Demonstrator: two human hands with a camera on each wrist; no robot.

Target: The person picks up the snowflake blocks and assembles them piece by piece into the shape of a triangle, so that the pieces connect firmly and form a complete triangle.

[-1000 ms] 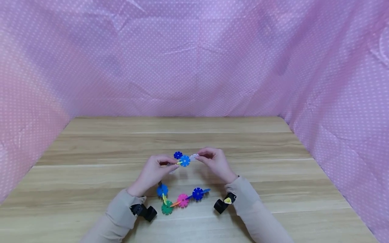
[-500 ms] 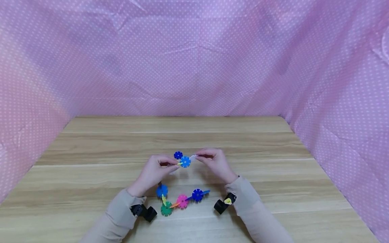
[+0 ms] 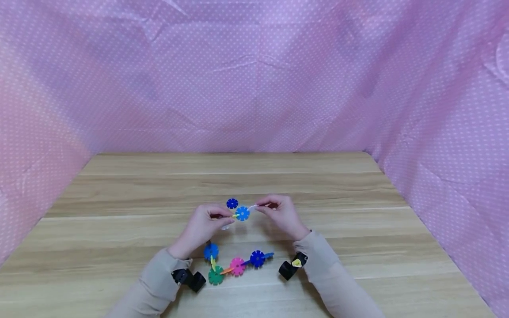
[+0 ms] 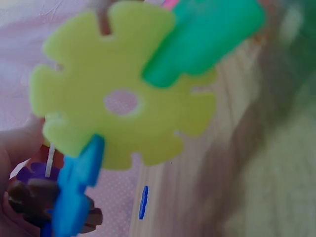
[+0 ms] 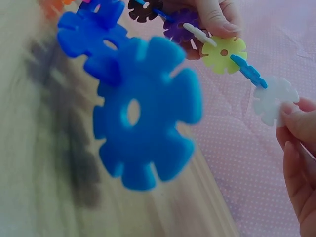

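Observation:
A chain of slotted snowflake discs hangs between the hands above the table. In the head view, my left hand (image 3: 204, 224) pinches the yellow disc (image 3: 235, 216) at its edge. Fitted to that is a light blue disc (image 3: 242, 213), and beyond it a white disc (image 5: 271, 98) that my right hand (image 3: 283, 214) pinches between thumb and finger. Past the left hand the chain continues with a purple disc (image 5: 181, 30) and a brown one (image 5: 145, 11). Its lower stretch includes a green disc (image 3: 216, 275), a pink disc (image 3: 237, 266) and a dark blue disc (image 3: 257, 259).
One loose dark blue disc (image 3: 232, 203) lies on the wooden table (image 3: 318, 176) just beyond the hands. A pink dotted cloth (image 3: 254, 88) surrounds the table at the back and sides. Each wrist wears a black camera, such as the left one (image 3: 188, 278).
The hands keep their grips almost in place. The white disc has turned from face-on to nearly edge-on, and the lower stretch of chain has drifted slightly down and left in the head view.

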